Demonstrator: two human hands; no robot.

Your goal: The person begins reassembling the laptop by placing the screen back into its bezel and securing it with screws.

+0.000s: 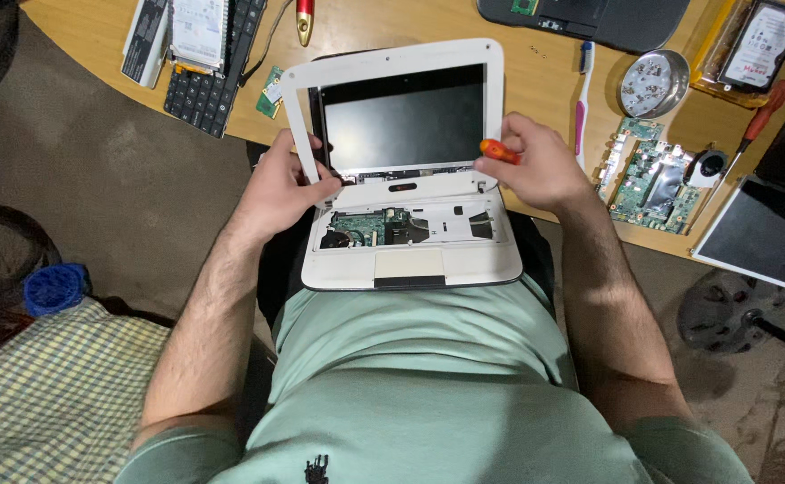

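We see the right hand [536,166] clenching the orange screwdriver [500,151] right of the laptop [410,242] hinge; left hand [280,184] fingers grasp its bezel [298,125].

The laptop [410,260] is white with a black screen and a green board showing inside, and the screwdriver [498,151] has an orange handle. The shirt [428,385] is pale green; the cloth [52,394] is checked yellow and blue. The table [88,27] is tan wood, the toothbrush [581,108] pink and white.

light: even, bright overhead | shadows: soft | focus: sharp | edges: slight wide-angle bend
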